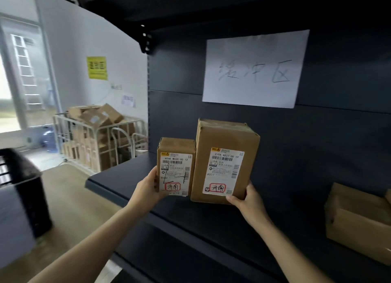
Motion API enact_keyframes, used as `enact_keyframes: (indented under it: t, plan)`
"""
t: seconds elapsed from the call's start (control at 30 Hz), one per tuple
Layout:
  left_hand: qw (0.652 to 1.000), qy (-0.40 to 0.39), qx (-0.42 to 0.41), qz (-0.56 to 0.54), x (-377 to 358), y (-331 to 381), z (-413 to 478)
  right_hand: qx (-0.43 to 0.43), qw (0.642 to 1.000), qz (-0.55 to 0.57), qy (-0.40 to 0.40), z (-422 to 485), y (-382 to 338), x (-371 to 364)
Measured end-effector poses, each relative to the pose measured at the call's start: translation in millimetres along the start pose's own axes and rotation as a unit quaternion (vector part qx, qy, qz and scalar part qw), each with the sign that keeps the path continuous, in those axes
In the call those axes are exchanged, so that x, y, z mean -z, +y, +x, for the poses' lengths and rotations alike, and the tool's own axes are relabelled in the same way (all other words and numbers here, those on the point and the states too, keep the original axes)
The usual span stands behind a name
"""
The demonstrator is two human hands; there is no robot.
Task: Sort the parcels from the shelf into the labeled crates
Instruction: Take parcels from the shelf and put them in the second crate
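Note:
Two brown cardboard parcels are held up side by side in front of the dark shelf [131, 183], labels facing me. My left hand [151, 187] grips the small parcel [176, 166] by its lower left edge. My right hand [246, 200] grips the larger parcel [225, 159] at its lower right corner. Each white shipping label carries a red-circled handwritten mark near its bottom. Both parcels sit slightly above the shelf surface.
Another brown box [357, 221] lies on the shelf at the right. A white paper sign [256, 68] hangs on the shelf's back panel. A black crate [23, 189] stands at the left. A white wire cage [99, 143] full of cartons stands by the far wall.

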State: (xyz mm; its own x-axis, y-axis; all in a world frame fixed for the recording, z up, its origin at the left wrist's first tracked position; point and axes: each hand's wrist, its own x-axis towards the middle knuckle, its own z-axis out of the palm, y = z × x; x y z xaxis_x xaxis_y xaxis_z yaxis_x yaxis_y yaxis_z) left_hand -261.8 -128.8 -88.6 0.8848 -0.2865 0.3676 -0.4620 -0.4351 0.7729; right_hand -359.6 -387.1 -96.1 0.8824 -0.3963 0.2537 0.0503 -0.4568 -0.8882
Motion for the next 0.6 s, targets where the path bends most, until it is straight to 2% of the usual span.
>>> enact_keyframes:
  t: [0.27,0.6]
  plan:
    - [0.995,0.091,0.037,0.032,96,-41,-41,0.054,0.995,0.024,-0.08,-5,-54,-90]
    - [0.977,0.17,0.112,0.061,256,-116,-108,0.082,0.975,0.082,-0.187,-38,-139,-256]
